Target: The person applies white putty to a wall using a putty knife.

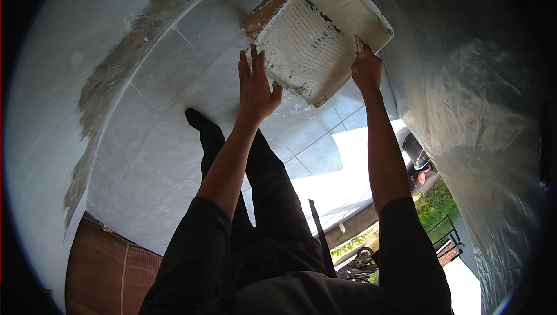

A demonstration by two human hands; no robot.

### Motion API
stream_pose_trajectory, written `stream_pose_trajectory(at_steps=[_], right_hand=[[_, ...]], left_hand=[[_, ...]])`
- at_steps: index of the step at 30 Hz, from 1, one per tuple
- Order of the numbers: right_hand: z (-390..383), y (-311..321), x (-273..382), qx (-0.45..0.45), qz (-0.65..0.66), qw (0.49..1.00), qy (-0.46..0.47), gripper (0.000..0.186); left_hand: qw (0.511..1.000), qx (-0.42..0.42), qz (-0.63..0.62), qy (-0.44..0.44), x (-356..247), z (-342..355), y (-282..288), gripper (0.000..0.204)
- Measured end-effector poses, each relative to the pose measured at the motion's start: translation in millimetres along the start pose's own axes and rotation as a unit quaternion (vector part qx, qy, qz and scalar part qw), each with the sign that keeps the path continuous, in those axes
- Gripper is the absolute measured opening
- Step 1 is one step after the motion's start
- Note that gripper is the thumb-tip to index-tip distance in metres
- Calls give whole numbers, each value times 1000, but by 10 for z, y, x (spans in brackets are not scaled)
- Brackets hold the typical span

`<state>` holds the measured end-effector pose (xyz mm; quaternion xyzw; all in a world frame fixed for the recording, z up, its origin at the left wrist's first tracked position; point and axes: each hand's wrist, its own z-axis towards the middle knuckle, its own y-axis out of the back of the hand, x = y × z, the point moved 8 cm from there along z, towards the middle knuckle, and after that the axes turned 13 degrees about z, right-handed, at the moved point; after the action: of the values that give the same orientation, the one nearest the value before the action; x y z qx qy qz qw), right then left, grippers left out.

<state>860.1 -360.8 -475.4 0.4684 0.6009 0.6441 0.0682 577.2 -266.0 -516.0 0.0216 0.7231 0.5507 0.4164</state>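
A paint tray coated in white paint, with a ribbed slope and dark patches showing through, is ahead of me, tilted in view. My right hand grips its right-hand edge, the thumb over the rim and the fingers partly hidden. Beside the tray's near left corner is my left hand, its fingers spread and nothing held in it. Whether its fingertips touch the rim I cannot tell. A brown, paint-spotted object with a curved edge is partly hidden behind the tray; its kind is unclear.
Grey tiles cover the floor around my legs. Along the left runs a pale wall with a rough dark band at its foot. Clear plastic sheeting hangs at the right. Sunlit grass and a black bucket-like container are beyond my right arm.
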Motion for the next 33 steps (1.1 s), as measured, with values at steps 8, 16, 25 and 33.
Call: stream_pose_trajectory(at_steps=[8, 16, 25, 33], right_hand=[[-30, -190, 42, 21, -63, 997, -28, 36], [-388, -494, 302, 4, -80, 997, 9, 34], [-850, -774, 523, 66, -35, 997, 11, 35], [-679, -442, 459, 28, 47, 998, 17, 31]], left_hand=[[1000, 7, -20, 1, -28, 1, -22, 92], [999, 2, -25, -21, -75, 21, -30, 93], [999, 2, -36, -10, -54, 26, -28, 88], [999, 2, -46, -10, 12, 1, 7, 87]])
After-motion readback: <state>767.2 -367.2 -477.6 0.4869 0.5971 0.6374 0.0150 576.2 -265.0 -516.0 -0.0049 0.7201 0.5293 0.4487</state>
